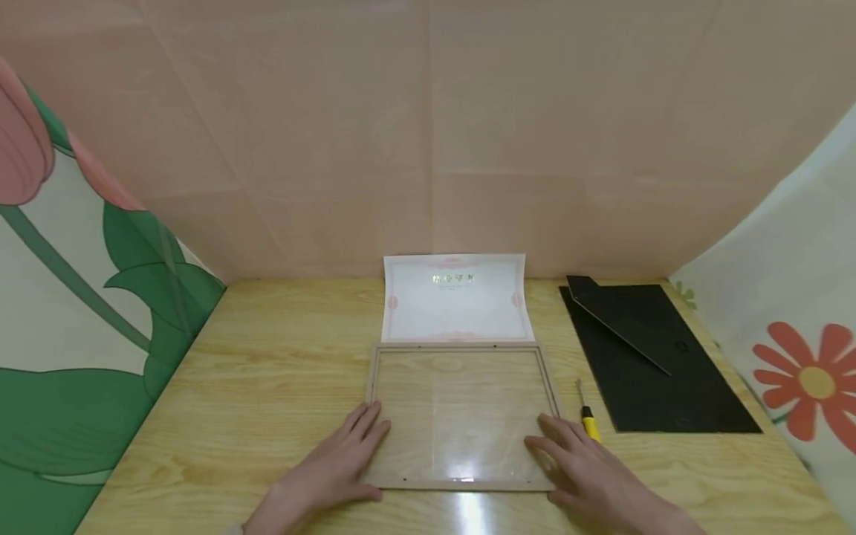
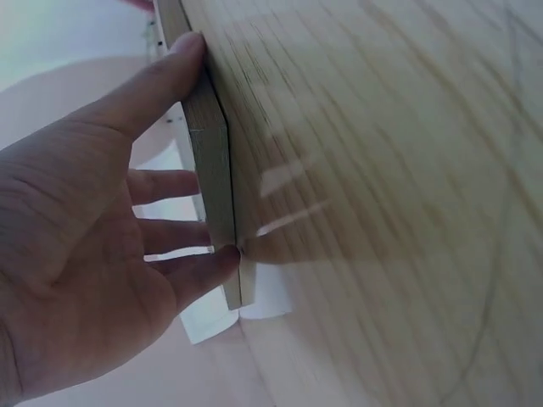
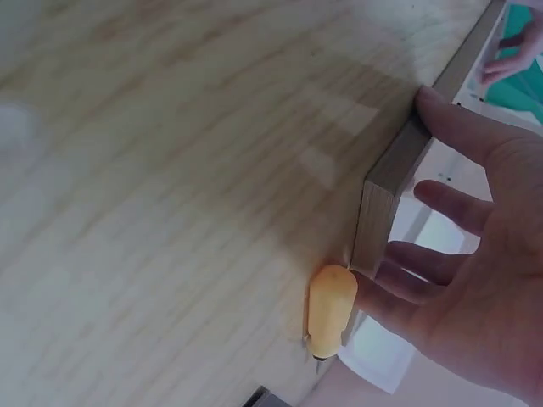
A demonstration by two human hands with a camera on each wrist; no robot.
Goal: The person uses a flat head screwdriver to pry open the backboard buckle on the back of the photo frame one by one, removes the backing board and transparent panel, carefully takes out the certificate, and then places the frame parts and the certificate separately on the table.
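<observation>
A light wooden picture frame (image 1: pixel 461 487) with a clear pane (image 1: pixel 461 409) lies flat on the table. My left hand (image 1: pixel 331 468) rests at its near left corner, fingers fairly straight on the left rail and thumb at the near edge. In the left wrist view the thumb (image 2: pixel 174 72) touches the frame's outer side (image 2: pixel 212 161). At the near right corner my right hand (image 1: pixel 595 468) touches the frame likewise, fingers spread and lightly bent. Its thumb (image 3: pixel 450 123) is against the near edge in the right wrist view. Neither hand is visibly curled round the rail.
A white certificate sheet (image 1: pixel 458 301) lies behind the frame, its far end against the pink backdrop. To the right are a yellow-handled screwdriver (image 1: pixel 588 422) and a black backing board (image 1: pixel 675 401) with its stand flap (image 1: pixel 615 327) raised. Printed cloth bounds both sides.
</observation>
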